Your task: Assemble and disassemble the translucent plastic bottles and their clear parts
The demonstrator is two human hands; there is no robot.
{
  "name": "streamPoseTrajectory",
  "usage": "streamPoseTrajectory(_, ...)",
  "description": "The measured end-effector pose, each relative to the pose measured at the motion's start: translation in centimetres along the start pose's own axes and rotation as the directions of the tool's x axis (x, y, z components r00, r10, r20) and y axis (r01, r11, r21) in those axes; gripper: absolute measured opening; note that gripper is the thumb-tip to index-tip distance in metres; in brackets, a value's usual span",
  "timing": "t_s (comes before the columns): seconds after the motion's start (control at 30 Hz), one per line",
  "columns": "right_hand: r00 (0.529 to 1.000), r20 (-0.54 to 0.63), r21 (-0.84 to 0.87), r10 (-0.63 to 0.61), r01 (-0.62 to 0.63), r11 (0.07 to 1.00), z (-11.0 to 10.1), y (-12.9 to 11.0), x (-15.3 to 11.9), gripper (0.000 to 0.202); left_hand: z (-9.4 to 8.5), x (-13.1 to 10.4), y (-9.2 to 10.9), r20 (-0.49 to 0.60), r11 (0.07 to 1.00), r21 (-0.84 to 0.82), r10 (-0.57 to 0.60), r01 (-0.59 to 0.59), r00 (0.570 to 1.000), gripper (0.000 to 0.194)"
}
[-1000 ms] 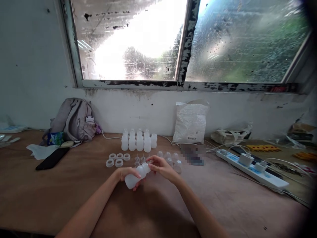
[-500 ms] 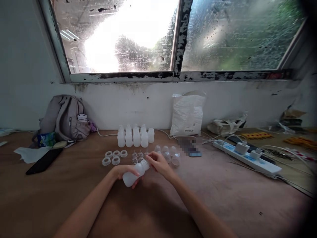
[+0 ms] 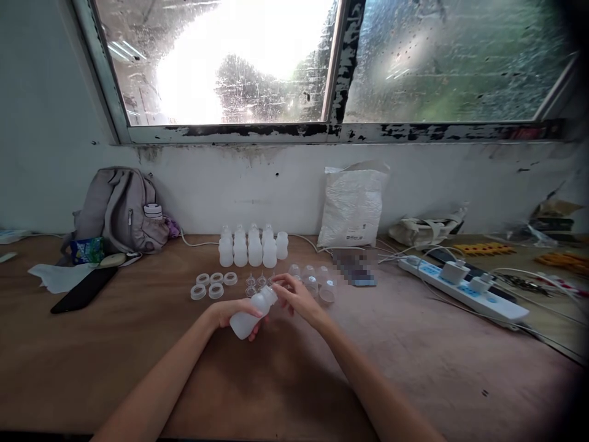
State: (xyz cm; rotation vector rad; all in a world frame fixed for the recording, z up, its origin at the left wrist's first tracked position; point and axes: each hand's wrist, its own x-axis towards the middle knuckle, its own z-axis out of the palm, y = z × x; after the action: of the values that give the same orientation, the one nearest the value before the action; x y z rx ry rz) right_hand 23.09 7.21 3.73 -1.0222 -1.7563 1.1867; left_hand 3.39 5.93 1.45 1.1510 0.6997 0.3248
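Note:
My left hand (image 3: 238, 312) is wrapped round the body of a frosted white baby bottle (image 3: 243, 324), which it keeps tilted with the neck up to the right. At that neck are the bent fingers of my right hand (image 3: 297, 299), partly covering the bottle's top end. Whether a small part sits between those fingers cannot be made out. Just beyond the hands stand several clear teats (image 3: 251, 285), partly hidden by the right hand. White screw rings (image 3: 216, 291) lie to their left, and clear dome caps (image 3: 327, 292) stand to their right.
Rows of white bottles (image 3: 254, 250) stand near the wall. A white plastic bag (image 3: 352, 209) leans behind. At right lies a power strip (image 3: 464, 291) with cables. A grey backpack (image 3: 117, 212) and a black phone (image 3: 85, 290) are at left.
The fingers of my right hand have shifted and spread somewhat at the bottle's neck. My left hand keeps its hold on the bottle. The camera view has moved slightly.

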Motion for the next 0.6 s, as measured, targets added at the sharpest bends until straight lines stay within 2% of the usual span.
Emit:
streamPoseTrajectory(0.13, 0.996, 0.066, -0.051, 0.056, -0.053, 0.997, 0.2, 0.1, 0.0, 0.033, 0.3, -0.1, 0.2, 0.015, 1.000, 0.013, -0.002, 0.002, 1.000, 0.028)
streamPoseTrajectory(0.33, 0.991, 0.131, 0.074, 0.011, -0.021, 0.997, -0.3, -0.5, -0.1, 0.029, 0.1, -0.1, 0.2, 0.029, 1.000, 0.007, -0.006, 0.006, 1.000, 0.027)
streamPoseTrajectory(0.47, 0.989, 0.149, 0.127, 0.012, -0.031, 0.991, -0.8, -0.7, -0.1, 0.030, 0.5, 0.0, 0.3, -0.022, 1.000, -0.006, -0.025, 0.025, 0.999, 0.029)
streamPoseTrajectory(0.6, 0.994, 0.110, 0.176, 0.003, -0.022, 0.984, -1.0, -0.6, -0.1, 0.031, 1.4, -0.1, 0.6, -0.087, 1.000, -0.028, 0.005, -0.007, 0.996, 0.026)
